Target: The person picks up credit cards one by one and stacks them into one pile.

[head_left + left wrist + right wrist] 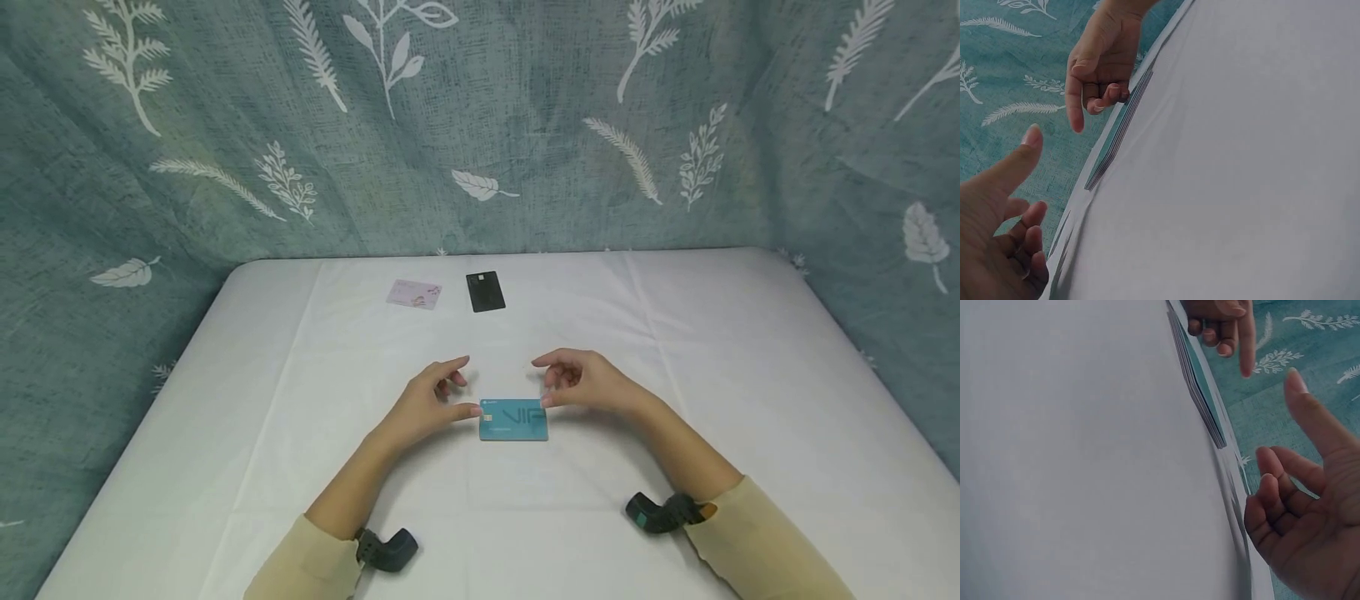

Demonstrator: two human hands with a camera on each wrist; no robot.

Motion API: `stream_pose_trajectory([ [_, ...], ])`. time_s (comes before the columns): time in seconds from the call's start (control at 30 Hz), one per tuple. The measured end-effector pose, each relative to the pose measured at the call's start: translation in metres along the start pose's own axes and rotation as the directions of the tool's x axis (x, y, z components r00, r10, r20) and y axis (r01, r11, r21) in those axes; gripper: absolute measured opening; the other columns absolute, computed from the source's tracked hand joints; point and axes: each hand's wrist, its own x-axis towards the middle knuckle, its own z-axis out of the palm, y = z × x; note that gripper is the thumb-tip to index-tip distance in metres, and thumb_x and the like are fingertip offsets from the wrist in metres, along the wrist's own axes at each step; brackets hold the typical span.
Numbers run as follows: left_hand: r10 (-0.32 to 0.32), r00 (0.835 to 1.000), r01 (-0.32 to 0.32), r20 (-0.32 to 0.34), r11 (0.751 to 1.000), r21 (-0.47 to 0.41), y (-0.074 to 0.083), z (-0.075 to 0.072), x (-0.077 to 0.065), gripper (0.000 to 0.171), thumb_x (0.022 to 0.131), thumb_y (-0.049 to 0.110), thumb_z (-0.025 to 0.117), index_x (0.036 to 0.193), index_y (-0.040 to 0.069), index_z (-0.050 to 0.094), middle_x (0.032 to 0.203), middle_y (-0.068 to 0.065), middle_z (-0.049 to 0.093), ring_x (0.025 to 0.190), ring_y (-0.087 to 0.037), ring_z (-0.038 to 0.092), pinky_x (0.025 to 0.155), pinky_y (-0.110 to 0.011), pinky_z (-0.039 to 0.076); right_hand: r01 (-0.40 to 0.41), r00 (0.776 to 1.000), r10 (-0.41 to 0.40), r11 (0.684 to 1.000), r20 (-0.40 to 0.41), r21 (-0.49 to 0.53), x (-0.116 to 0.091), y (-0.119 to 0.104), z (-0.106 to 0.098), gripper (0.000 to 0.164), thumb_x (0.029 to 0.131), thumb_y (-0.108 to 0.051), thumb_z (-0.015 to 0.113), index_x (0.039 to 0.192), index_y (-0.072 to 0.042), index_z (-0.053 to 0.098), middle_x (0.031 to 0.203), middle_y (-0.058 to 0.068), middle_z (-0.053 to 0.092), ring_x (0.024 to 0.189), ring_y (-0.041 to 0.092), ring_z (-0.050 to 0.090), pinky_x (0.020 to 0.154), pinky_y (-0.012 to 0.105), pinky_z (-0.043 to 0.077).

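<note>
While left grip (431, 398) and right grip (583, 380) gape, the teal-topped card stack (513, 425) reads VIP.

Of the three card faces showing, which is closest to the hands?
The blue VIP card, topmost of the stack between the left hand and right hand; the pale pink card and black card lie farther toward the curtain.

The blue card (510, 427) looks like smooth plastic — the black card (487, 295) matt plastic; the tablecloth (495, 533) is lightly creased, matt cloth, the backdrop (517, 150) rougher, textured fabric.
</note>
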Motion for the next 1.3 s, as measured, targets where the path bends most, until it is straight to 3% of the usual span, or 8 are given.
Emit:
stream_pose_trajectory([
  [0.3, 0.021, 0.999, -0.019, -0.042, 0.999, 0.049, 0.002, -0.014, 0.013, 0.073, 0.075, 0.028, 0.08, 0.138, 0.008, 0.048, 0.107, -0.006, 0.061, 0.094, -0.021, 0.047, 0.077, -0.032, 0.04, -0.002, 0.998, 0.0, 1.0, -0.066, -0.019, 0.01, -0.004, -0.009, 0.056, 0.076, -0.017, 0.08, 0.125, -0.002, 0.058, 0.097, 0.013, 0.061, 0.072, 0.017, 0.051, 0.063, 0.023, 0.044],
  [0.6, -0.017, 0.999, 0.02, -0.043, 0.997, 0.073, -0.003, -0.024, 0.028, 0.073, 0.077, 0.029, 0.079, 0.139, 0.01, 0.047, 0.109, -0.007, 0.059, 0.097, -0.023, 0.047, 0.078, -0.033, 0.04, -0.007, 0.993, 0.0, 0.998, -0.118, -0.06, 0.022, -0.007, -0.017, 0.059, 0.075, -0.019, 0.08, 0.127, -0.003, 0.057, 0.099, 0.014, 0.062, 0.08, 0.021, 0.055, 0.07, 0.025, 0.045],
  [0.93, -0.016, 0.999, 0.024, -0.047, 0.984, 0.174, -0.01, -0.035, 0.056, 0.073, 0.08, 0.032, 0.076, 0.14, 0.007, 0.045, 0.112, -0.01, 0.059, 0.096, -0.026, 0.049, 0.082, -0.038, 0.041, -0.043, 0.986, 0.035, 0.998, -0.164, -0.048, 0.045, -0.011, -0.026, 0.067, 0.075, -0.023, 0.08, 0.134, -0.008, 0.053, 0.109, 0.018, 0.06, 0.085, 0.022, 0.055, 0.068, 0.027, 0.044],
  [1.3, -0.056, 0.998, 0.06, -0.021, 0.974, 0.218, -0.012, -0.045, 0.091, 0.069, 0.084, 0.033, 0.072, 0.14, 0.003, 0.044, 0.116, -0.013, 0.06, 0.099, -0.027, 0.05, 0.089, -0.041, 0.043, -0.132, 0.973, 0.105, 0.984, -0.206, -0.122, 0.083, -0.009, -0.026, 0.069, 0.077, -0.031, 0.078, 0.136, -0.011, 0.051, 0.114, 0.014, 0.059, 0.087, 0.023, 0.051, 0.072, 0.033, 0.043],
])
